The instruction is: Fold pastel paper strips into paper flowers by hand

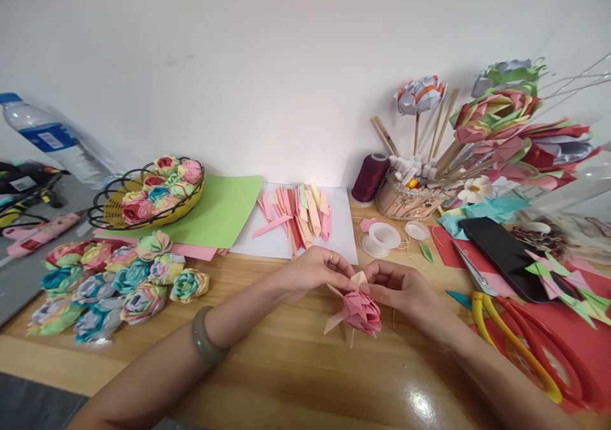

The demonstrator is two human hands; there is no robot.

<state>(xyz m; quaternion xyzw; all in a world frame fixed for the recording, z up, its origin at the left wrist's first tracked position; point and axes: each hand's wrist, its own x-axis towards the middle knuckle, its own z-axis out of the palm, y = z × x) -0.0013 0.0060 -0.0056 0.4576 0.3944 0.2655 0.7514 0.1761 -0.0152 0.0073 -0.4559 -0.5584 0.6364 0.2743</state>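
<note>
Both my hands meet over the middle of the wooden table [286, 360]. Between them is a pink folded paper flower [361, 311] with pale paper strips sticking out of it. My left hand [315, 271], with a ring on one finger and a green bangle on the wrist, pinches the flower's top from the left. My right hand [403, 287] has its fingers closed on the flower from the right. The flower hangs just above the tabletop.
Several finished paper flowers [119, 284] lie at the left, more in a yellow wire basket [153, 194]. Folded pink strips [298, 217] lie on white paper. Thread spools [382, 236], a stick-filled basket [410, 198], a phone [506, 255] and yellow-handled scissors [510, 328] crowd the right.
</note>
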